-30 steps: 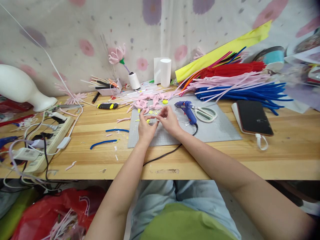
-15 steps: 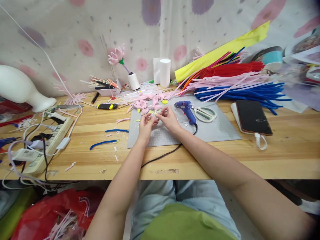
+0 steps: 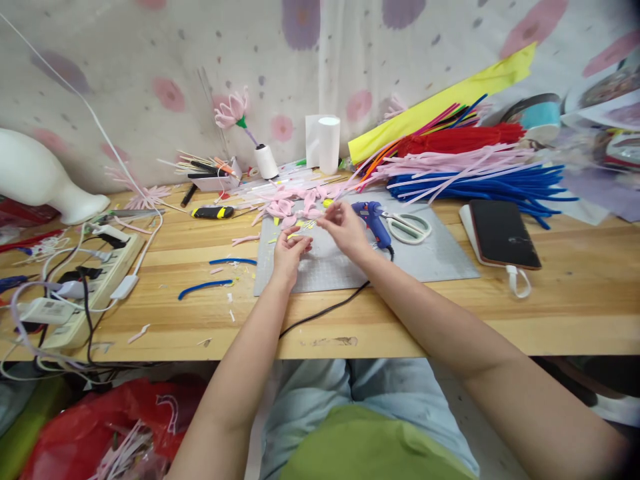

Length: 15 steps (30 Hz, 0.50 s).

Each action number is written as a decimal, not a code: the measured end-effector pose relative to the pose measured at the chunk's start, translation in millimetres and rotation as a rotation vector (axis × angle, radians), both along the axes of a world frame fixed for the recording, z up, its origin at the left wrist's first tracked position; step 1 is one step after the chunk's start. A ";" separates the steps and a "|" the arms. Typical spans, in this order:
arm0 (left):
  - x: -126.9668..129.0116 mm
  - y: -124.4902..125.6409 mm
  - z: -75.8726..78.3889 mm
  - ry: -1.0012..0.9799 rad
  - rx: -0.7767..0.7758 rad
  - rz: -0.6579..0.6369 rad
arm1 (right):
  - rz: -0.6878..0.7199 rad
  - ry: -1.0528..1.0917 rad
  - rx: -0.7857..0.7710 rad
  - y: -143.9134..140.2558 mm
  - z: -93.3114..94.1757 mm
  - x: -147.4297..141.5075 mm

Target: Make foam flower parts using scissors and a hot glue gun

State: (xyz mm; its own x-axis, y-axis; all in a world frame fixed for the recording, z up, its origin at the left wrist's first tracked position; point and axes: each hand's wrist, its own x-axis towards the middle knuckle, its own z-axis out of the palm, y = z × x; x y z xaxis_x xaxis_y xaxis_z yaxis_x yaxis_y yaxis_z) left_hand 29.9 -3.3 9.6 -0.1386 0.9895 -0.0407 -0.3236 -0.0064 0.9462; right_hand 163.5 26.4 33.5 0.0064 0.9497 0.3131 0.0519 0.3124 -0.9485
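The wooden worktop [image 3: 450, 320] spans the frame, a grey mat [image 3: 430, 257] at its centre. On the mat lie a blue glue gun [image 3: 373, 219] and scissors [image 3: 410, 228]. Just left, both hands — left hand [image 3: 289, 248], right hand [image 3: 345, 227] — pinch a small yellow-and-pink piece [image 3: 306, 225] between them.

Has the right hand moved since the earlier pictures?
Yes. The right hand has shifted away from the person and slightly right, closer to the blue glue gun, opening a gap from the left hand.
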 end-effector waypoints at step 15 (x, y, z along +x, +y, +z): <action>1.7 -0.1 2.3 0.027 0.020 0.041 | -0.239 -1.101 -0.246 8.6 -2.1 162.1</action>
State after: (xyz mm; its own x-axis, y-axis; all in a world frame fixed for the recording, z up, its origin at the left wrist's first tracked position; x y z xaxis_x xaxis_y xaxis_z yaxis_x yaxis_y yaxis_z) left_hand 31.6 -3.5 12.0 -0.1802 0.9835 -0.0165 -0.2967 -0.0384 0.9542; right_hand 325.6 35.1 31.4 0.0321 0.9972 0.0672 0.9224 -0.0037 -0.3862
